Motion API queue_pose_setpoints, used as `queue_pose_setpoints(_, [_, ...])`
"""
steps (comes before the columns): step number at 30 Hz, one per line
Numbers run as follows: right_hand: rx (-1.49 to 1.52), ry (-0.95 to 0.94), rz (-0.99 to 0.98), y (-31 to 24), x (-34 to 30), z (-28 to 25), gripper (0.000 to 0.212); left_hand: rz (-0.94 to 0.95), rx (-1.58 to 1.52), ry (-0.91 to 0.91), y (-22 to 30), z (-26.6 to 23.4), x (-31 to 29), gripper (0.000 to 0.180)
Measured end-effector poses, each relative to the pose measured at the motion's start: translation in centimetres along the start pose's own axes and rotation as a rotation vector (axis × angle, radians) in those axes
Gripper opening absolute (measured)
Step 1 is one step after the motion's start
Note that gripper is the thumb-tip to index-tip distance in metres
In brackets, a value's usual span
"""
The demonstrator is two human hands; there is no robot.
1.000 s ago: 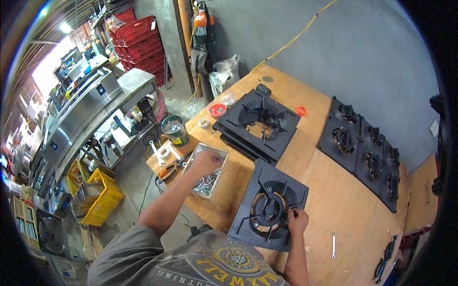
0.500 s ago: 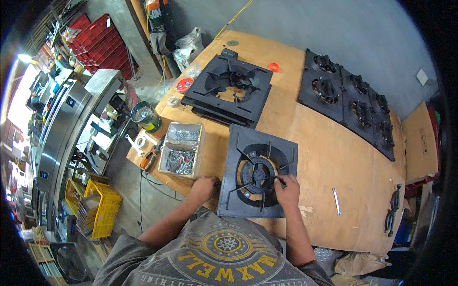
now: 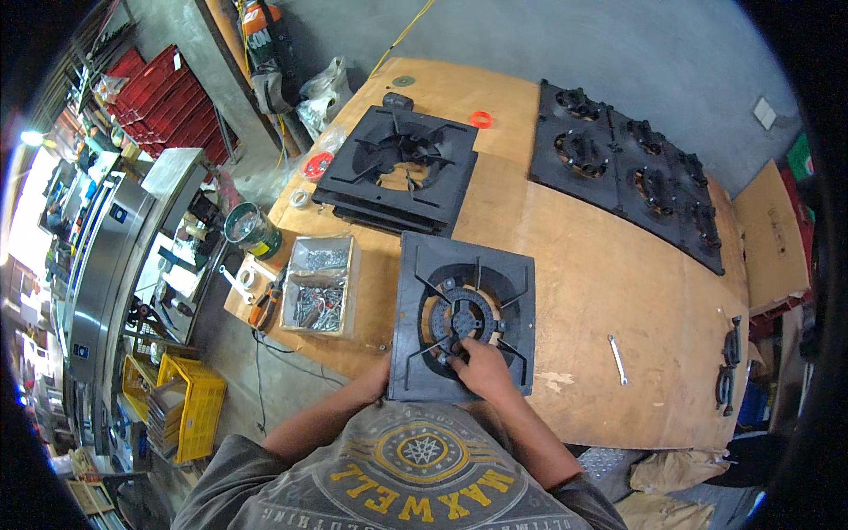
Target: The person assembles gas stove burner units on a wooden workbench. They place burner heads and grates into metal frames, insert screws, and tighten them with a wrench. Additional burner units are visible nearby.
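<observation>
A black square stove top (image 3: 514, 389) with a round burner (image 3: 455, 318) at its centre sits on the wooden table's near edge, in front of me. My right hand (image 3: 482, 367) reaches over it, fingers bent together at the burner's near side. Whatever they grip there is too small or too covered to make out. At the stove top's left edge is my left hand (image 3: 382, 375), with its fingers hidden beside or beneath the plate. Left of it stands a divided box (image 3: 352, 291) of bolts and small metal parts.
Stacked black stove tops (image 3: 450, 199) lie farther back, and a long multi-burner top (image 3: 574, 196) lies at the far right. A wrench (image 3: 617, 359) and black cast parts (image 3: 727, 371) rest at right. Orange-handled pliers (image 3: 263, 311) and a bucket (image 3: 252, 231) are on the left.
My right hand has moved from the burner's right side to its near side. The left hand has slipped farther behind the stove top's left edge. The whole view has shifted slightly.
</observation>
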State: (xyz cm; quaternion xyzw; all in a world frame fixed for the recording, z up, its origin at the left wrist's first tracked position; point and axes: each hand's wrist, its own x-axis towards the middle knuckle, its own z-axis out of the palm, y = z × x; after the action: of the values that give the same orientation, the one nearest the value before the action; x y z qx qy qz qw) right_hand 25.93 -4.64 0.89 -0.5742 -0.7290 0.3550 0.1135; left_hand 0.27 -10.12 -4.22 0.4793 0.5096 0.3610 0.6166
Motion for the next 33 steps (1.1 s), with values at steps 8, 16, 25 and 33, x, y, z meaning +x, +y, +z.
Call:
queue_pose_setpoints(8, [0.042, -0.052, 0.106, -0.2, 1.1, -0.6, 0.036, -0.017, -0.039, -0.041, -1.6, 0.5, 1.1, 0.034])
queue_pose_setpoints(16, [0.052, -0.026, 0.127, 0.5, 1.4, -0.1, 0.038, -0.025, -0.071, -0.057, -2.3, 1.0, 1.8, 0.034])
queue_pose_setpoints(25, [0.059, -0.028, 0.137, 0.9, 1.4, 0.3, 0.04, -0.018, -0.11, -0.064, -2.7, 1.5, 3.1, 0.035])
queue_pose_setpoints(33, [0.017, -0.061, 0.17, 1.2, 1.6, 0.5, 0.043, -0.006, -0.141, -0.055, -3.1, 2.4, 4.3, 0.035])
